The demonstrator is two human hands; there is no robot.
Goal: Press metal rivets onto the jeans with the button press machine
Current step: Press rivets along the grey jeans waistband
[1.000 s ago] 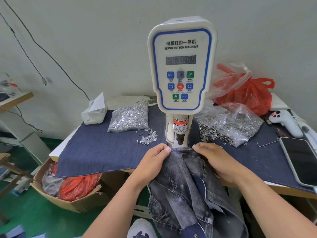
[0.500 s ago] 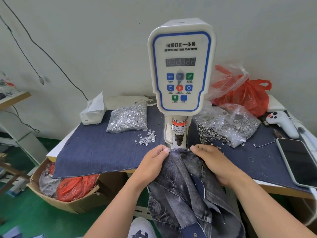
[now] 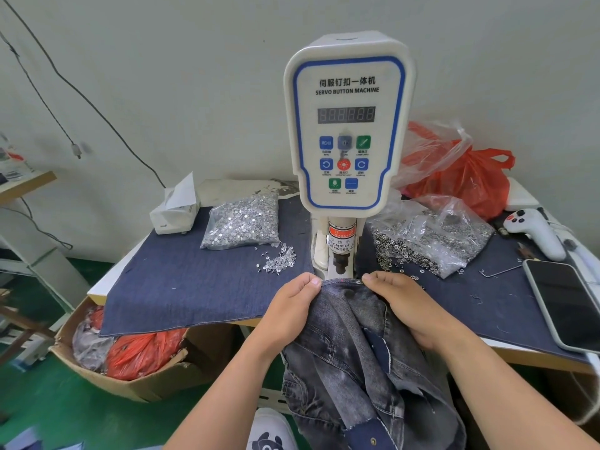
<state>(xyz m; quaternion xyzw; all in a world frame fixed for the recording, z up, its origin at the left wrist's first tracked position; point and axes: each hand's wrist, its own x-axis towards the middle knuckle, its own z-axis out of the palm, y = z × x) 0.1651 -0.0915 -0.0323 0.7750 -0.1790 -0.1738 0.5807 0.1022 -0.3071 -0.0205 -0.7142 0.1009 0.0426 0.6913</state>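
While the faded grey-blue denim jeans (image 3: 354, 345) hang off the front edge of the table, their top hem is held stretched just below the black punch of the white, blue-trimmed servo button press machine (image 3: 347, 131). One corner of the hem is pinched by the left hand (image 3: 289, 306), fingers curled over the cloth, and the other corner is gripped the same way by the right hand (image 3: 406, 303); a small round metal rivet (image 3: 358, 282) is seen on the hem beside the right fingertips. Loose silver tacks (image 3: 277, 261) are scattered on the dark blue denim table cover (image 3: 181, 280), near a clear bag of silver tacks (image 3: 243, 222). A clear bag of ring-shaped metal rivet caps (image 3: 431, 238) lies right of the machine, and a black smartphone (image 3: 565, 303) is seen further right.
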